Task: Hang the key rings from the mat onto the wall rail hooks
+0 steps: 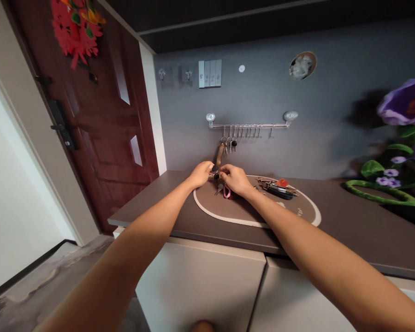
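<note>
Both my hands meet over the left end of an oval brown mat (249, 213) on a dark countertop. My left hand (200, 174) and my right hand (234, 179) are closed in pinches on a bunch of keys (217, 174) held between them. A key and a pink loop (226, 192) hang below my right hand. Another set of keys (228, 144) with a brown strap hangs from a hook rail (251, 125) on the grey wall just behind my hands.
More keys with a red tag (278, 186) lie on the mat to the right. A dark red door (100, 110) stands at the left. Purple flowers and a green ring (380, 193) sit at the counter's right. White cabinet doors are below.
</note>
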Tool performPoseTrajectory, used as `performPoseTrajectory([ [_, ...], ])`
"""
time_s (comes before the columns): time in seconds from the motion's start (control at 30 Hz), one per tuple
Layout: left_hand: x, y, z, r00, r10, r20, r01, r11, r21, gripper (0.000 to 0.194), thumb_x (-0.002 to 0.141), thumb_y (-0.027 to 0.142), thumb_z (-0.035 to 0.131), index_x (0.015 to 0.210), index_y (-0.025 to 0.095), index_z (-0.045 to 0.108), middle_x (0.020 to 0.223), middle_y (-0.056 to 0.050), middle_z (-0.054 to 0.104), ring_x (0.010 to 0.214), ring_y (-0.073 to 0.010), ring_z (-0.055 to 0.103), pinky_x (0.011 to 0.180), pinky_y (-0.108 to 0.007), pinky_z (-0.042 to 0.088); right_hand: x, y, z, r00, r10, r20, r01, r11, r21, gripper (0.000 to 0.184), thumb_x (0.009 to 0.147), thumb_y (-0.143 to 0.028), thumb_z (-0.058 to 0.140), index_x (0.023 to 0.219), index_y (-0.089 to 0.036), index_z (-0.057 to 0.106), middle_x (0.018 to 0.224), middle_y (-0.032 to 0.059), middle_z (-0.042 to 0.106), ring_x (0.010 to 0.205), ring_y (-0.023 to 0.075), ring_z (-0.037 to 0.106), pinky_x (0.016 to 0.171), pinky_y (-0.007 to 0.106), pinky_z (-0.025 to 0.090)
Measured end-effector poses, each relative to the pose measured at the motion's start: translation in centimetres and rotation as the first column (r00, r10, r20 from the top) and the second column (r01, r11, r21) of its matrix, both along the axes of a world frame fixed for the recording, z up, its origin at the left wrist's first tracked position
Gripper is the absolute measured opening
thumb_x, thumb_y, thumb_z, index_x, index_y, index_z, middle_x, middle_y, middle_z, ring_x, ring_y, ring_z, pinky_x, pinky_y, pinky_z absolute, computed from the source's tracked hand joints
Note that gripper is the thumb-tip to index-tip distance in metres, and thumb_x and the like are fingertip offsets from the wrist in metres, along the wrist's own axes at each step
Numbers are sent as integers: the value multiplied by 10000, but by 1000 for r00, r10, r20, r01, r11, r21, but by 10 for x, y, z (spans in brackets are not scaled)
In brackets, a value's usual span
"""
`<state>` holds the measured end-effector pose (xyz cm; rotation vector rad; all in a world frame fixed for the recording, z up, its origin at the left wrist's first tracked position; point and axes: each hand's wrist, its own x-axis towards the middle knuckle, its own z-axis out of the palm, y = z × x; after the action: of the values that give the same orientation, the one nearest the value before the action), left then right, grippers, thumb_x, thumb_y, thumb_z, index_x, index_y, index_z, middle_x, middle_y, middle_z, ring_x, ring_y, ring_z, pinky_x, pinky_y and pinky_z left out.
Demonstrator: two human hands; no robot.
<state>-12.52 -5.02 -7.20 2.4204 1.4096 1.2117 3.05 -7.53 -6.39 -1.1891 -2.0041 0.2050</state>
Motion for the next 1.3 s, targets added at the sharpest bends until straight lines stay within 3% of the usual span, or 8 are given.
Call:
performPoseTrajectory([
  [0.13, 0, 0, 0, 994, -49, 97, 51, 999, -17, 265, 869, 234, 288, 767, 142, 514, 713, -14, 552, 675, -103, 510, 676, -231, 422, 0, -1, 1, 999, 37, -40, -36, 999, 27, 155, 755, -209, 536, 883, -193, 621, 865, 43, 660, 798, 152, 584, 748, 233, 396],
  [0.37, 3, -7, 4, 989, -87, 118, 88, 996, 0, 260, 867, 246, 305, 769, 135, 518, 708, -16, 553, 664, -102, 507, 670, -227, 421, 0, -1, -1, 999, 43, -11, -42, 994, 106, 180, 747, -347, 543, 771, -179, 602, 789, 31, 634, 710, 128, 549, 658, 221, 374],
  [0.6, 5, -8, 4, 979, -132, 154, 132, 991, 13, 245, 866, 247, 311, 774, 136, 509, 707, -13, 536, 644, -101, 517, 640, -225, 421, 1, 1, -1, 1000, 21, 17, -23, 985, 171, 125, 755, -271, 519, 727, -167, 581, 764, 28, 609, 711, 129, 520, 673, 234, 360],
  [0.8, 2, -6, 4, 989, -56, 136, 48, 997, 64, 243, 864, 243, 304, 790, 142, 512, 727, -18, 533, 641, -104, 507, 647, -234, 406, 3, 5, -2, 1000, 13, 23, -18, 975, 223, 105, 766, -211, 503, 757, -162, 595, 772, 47, 593, 750, 144, 509, 705, 249, 361],
  [1.0, 2, -10, 5, 996, 49, 78, -56, 994, 95, 274, 860, 234, 298, 686, 152, 493, 657, -8, 518, 646, -116, 468, 653, -239, 368, 5, 10, -3, 999, 29, -33, -19, 961, 274, 107, 782, -210, 491, 750, -166, 583, 764, 47, 565, 736, 143, 491, 697, 246, 361],
  [1.3, 7, -7, -3, 989, -47, 142, 49, 999, -14, 265, 857, 275, 297, 731, 151, 494, 626, 12, 520, 580, -93, 462, 596, -214, 361, 10, 13, -1, 979, 66, -192, -23, 975, 219, 118, 767, -237, 483, 706, -167, 554, 746, 37, 575, 734, 145, 496, 709, 258, 365],
])
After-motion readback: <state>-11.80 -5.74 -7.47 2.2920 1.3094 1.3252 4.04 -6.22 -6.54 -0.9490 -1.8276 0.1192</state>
